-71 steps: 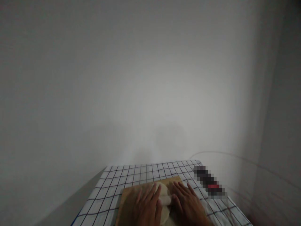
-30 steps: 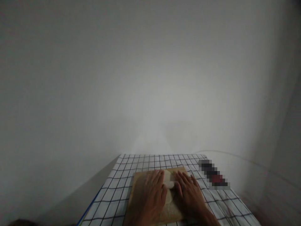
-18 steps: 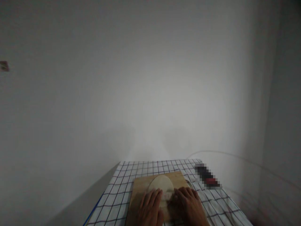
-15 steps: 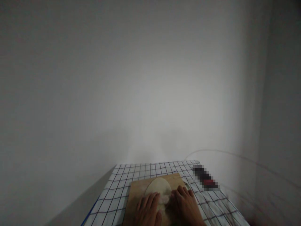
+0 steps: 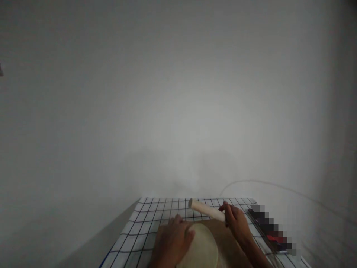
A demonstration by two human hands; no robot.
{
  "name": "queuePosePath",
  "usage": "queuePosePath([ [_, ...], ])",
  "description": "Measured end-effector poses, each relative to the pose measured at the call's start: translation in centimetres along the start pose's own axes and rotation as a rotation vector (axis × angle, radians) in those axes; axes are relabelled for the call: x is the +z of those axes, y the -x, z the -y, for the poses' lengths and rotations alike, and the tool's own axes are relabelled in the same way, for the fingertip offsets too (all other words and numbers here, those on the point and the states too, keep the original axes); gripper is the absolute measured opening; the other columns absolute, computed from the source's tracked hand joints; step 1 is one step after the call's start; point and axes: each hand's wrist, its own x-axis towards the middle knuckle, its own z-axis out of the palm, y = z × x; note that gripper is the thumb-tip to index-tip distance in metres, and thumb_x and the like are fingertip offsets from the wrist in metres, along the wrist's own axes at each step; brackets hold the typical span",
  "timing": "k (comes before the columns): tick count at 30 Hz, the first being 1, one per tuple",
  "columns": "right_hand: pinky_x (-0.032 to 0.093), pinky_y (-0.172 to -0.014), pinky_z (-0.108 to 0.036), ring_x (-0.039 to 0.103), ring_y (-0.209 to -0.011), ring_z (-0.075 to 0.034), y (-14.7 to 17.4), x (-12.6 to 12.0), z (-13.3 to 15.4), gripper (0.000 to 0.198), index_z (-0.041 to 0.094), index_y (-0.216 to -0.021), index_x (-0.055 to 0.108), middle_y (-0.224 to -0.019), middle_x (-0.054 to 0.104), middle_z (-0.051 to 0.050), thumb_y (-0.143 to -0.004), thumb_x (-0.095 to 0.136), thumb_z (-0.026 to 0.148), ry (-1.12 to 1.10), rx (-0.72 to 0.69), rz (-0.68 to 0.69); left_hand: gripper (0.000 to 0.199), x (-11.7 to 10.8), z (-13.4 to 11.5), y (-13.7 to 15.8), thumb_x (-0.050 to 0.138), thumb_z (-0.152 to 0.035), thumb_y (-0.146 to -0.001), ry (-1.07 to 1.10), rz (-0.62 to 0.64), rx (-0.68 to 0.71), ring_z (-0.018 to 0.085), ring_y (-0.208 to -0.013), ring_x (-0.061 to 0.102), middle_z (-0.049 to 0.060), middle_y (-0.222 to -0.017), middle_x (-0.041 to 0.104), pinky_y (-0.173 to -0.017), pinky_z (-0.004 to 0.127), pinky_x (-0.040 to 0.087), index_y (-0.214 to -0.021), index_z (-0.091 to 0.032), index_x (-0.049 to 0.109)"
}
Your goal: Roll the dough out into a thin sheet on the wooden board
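Observation:
My right hand [image 5: 235, 219] is closed around one end of a pale wooden rolling pin [image 5: 208, 210], held up over the far right part of the wooden board [image 5: 227, 238]. The pin's free end points left. A flat, rounded sheet of dough [image 5: 200, 247] lies on the board, its near part cut off by the frame's bottom. My left hand [image 5: 173, 240] rests at the dough's left side, fingers stretched forward and thumb apart over the dough's edge. Whether its fingertips press on the dough or the board is hard to see.
A white cloth with a dark grid [image 5: 136, 234] covers the table beneath the board. Along the right edge lies a dark, blurred-out object [image 5: 272, 230] with a red patch. A thin cable [image 5: 259, 181] curves in front of the pale wall [image 5: 178, 111] behind.
Both hands were low over the dough with the pin mostly hidden. My right hand has lifted the rolling pin off to the right, and my left hand has shifted to the dough's left edge.

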Motion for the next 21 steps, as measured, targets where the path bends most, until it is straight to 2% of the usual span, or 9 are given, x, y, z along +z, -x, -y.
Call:
queuePosePath([
  [2,0.042,-0.057,-0.029,0.064,-0.058,-0.02,-0.1,0.7,-0.6,0.08,0.02,-0.084,0.073,-0.056,0.064,-0.002,-0.098,0.011,0.068,-0.019,0.035,-0.025,0.028,1.3,-0.5,0.2,0.057,-0.037,-0.085,0.017,-0.01,0.064,0.026,-0.115,0.058,0.006,-0.118,0.066,-0.098,0.037,0.043,-0.109,-0.028,0.069],
  [4,0.042,-0.059,-0.029,0.064,-0.062,-0.02,0.3,0.9,-1.0,0.076,0.021,-0.08,0.072,-0.059,0.066,-0.003,-0.098,0.015,0.067,0.039,0.011,-0.027,0.03,2.0,-0.8,0.4,0.06,-0.036,-0.083,0.11,0.014,0.069,0.025,-0.114,0.059,0.004,-0.119,0.067,-0.098,0.036,0.043,-0.111,-0.028,0.066],
  [6,0.041,-0.061,-0.028,0.065,-0.065,-0.02,0.6,0.6,-1.3,0.072,0.021,-0.08,0.073,-0.062,0.067,-0.003,-0.099,0.02,0.066,0.079,-0.016,-0.035,0.033,2.1,-0.8,0.6,0.061,-0.033,-0.082,0.256,0.069,0.037,0.023,-0.109,0.062,0.003,-0.117,0.069,-0.094,0.033,0.046,-0.114,-0.028,0.064],
  [9,0.04,-0.056,-0.028,0.063,-0.058,-0.019,0.7,-0.4,-1.5,0.072,0.02,-0.083,0.074,-0.056,0.064,-0.003,-0.099,0.02,0.066,0.016,0.028,-0.083,0.045,2.3,-0.6,0.4,0.062,-0.026,-0.077,0.48,0.146,0.004,0.021,-0.096,0.065,0.002,-0.106,0.072,-0.082,0.029,0.049,-0.122,-0.025,0.06],
  [13,0.04,-0.052,-0.028,0.061,-0.053,-0.019,0.5,-1.5,-1.7,0.075,0.018,-0.086,0.075,-0.053,0.062,-0.003,-0.097,0.02,0.069,-0.061,0.063,-0.128,0.025,2.6,-0.6,0.3,0.061,-0.036,-0.082,0.583,0.165,0.028,0.022,-0.09,0.066,0.002,-0.094,0.073,-0.079,0.03,0.049,-0.099,-0.02,0.07],
  [17,0.041,-0.054,-0.028,0.062,-0.056,-0.02,0.5,-2.3,-2.1,0.076,0.016,-0.091,0.075,-0.055,0.063,-0.004,-0.096,0.022,0.07,-0.098,0.1,-0.182,0.038,1.0,-0.9,0.9,0.056,-0.05,-0.089,0.695,0.13,0.062,0.023,-0.092,0.066,0.005,-0.098,0.073,-0.08,0.03,0.049,-0.104,-0.018,0.069],
  [21,0.041,-0.055,-0.028,0.063,-0.056,-0.02,0.2,-2.5,-3.2,0.076,0.016,-0.089,0.075,-0.054,0.063,-0.004,-0.096,0.021,0.069,-0.145,0.131,-0.221,0.051,-2.6,-0.4,1.6,0.056,-0.06,-0.089,0.811,0.19,-0.029,0.024,-0.092,0.067,0.006,-0.097,0.074,-0.077,0.029,0.051,-0.112,-0.015,0.067],
])
